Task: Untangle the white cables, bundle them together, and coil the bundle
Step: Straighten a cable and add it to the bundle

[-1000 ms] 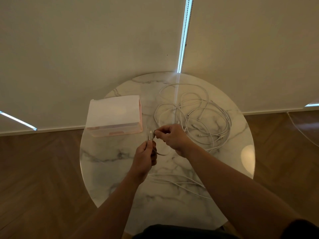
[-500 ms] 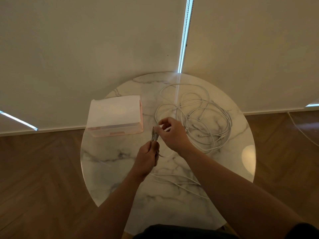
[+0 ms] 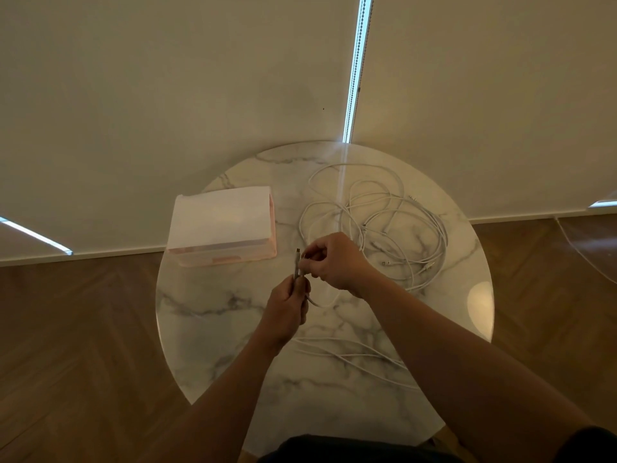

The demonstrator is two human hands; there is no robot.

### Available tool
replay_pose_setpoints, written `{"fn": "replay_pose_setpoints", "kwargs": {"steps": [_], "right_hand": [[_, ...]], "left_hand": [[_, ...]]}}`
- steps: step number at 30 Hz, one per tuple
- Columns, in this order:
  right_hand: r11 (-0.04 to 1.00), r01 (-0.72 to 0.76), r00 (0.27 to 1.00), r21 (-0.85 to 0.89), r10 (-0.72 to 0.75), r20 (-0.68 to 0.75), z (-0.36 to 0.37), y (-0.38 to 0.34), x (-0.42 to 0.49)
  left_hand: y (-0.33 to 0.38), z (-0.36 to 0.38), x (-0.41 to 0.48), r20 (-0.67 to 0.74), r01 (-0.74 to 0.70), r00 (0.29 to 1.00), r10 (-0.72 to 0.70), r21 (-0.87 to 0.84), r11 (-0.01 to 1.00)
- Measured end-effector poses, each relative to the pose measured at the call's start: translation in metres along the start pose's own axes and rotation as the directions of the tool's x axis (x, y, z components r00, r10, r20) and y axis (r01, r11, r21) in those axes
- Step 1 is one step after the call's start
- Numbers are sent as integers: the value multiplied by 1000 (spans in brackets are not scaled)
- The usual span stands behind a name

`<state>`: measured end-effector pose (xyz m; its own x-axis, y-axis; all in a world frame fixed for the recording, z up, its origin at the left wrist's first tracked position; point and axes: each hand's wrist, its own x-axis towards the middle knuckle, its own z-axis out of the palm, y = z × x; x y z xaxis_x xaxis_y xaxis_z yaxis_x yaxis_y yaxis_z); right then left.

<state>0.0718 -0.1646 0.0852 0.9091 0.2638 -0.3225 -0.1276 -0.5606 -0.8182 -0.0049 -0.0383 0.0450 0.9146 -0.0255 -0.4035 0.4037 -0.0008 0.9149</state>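
Two hands meet over the middle of the round marble table. The left hand clenches round the cable ends, whose long axis runs near to far, connector tips pointing far. The right hand pinches them just beside the tips. The white cables lie tangled at far right, with strands trailing near. A pale box sits far left.

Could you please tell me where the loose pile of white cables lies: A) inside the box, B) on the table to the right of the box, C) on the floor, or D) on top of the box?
B: the cables sprawl on the table, right of the box and apart from it.
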Motion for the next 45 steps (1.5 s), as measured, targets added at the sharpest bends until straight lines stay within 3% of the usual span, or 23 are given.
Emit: {"fn": "replay_pose_setpoints", "kwargs": {"steps": [6, 15, 20, 24, 28, 34, 40, 43, 45], "right_hand": [[996, -49, 998, 71, 51, -31, 2, -3, 0], [998, -38, 995, -55, 32, -98, -1, -13, -6], [990, -87, 954, -115, 50, -295, 10, -8, -18], [990, -94, 973, -105, 69, -220, 7, -10, -22], [992, -122, 977, 19, 124, -173, 0, -14, -20], [988, -140, 969, 60, 149, -195, -2, -20, -18], [988, -96, 961, 124, 125, -247, 1, -17, -19], [980, -83, 929, 182, 142, -343, 9, 3, -21], [959, -225, 897, 175, 273, -346, 20, 32, -27]], "left_hand": [[1, -1, 0, 33, 8, 999, -8, 3, 1000], [3, 1, 2, 22, -49, 999, 48, 46, 998], [-2, 0, 8, -54, -99, 992, 110, 169, 981], [-4, 3, 9, -42, -127, 989, 139, 213, 969], [-3, 4, 7, -42, -121, 991, 130, 172, 978], [-3, 1, 5, -13, -166, 985, 170, 142, 976], [3, 2, 6, -40, -206, 975, 220, 221, 953], [5, 5, 9, -188, -198, 957, 220, 129, 972], [7, 5, 11, -238, -216, 950, 203, -29, 976]]}}
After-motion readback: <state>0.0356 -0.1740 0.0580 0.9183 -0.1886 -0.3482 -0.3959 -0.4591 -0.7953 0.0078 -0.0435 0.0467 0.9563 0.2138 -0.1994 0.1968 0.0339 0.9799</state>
